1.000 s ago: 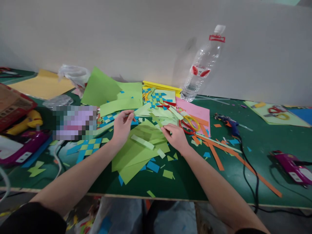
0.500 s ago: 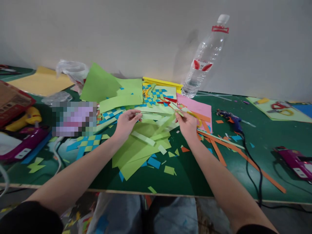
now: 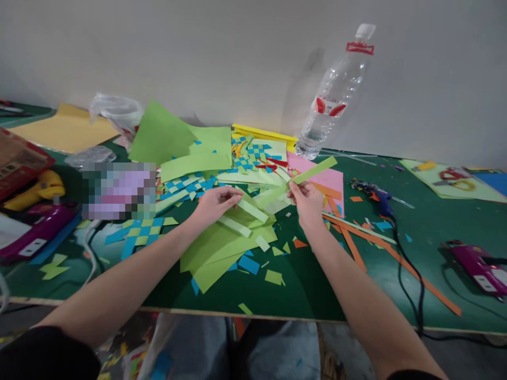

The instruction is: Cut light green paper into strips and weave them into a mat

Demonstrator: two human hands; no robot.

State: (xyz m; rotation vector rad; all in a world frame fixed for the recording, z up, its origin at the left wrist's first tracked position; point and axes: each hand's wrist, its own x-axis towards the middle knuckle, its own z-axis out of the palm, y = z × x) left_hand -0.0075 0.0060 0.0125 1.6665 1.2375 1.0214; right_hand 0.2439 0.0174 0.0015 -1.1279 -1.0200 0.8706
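Note:
My right hand (image 3: 309, 203) pinches a green paper strip (image 3: 317, 170), which slants from the upper right down to the left past my fingertips. My left hand (image 3: 216, 205) is closed, thumb against fingers, at the end of a short pale green paper strip (image 3: 253, 210) that points to the lower right. Beneath both hands lie green paper sheets (image 3: 222, 258) and another pale strip (image 3: 235, 226). Behind them, loose pale strips (image 3: 253, 178) and blue-and-green woven paper pieces (image 3: 253, 154) are heaped together.
A tilted plastic bottle (image 3: 332, 95) leans on the wall. To the right are a blue glue gun (image 3: 376, 195), its black cable, orange paper strips (image 3: 420, 279) and scissors (image 3: 455, 178). A blurred-out device (image 3: 119, 192) and a yellow glue gun (image 3: 37, 191) lie left.
My left hand has moved slightly right and down, with a pale strip now showing at its fingertips. The strip in my right hand now extends up and to the right beyond my fingers.

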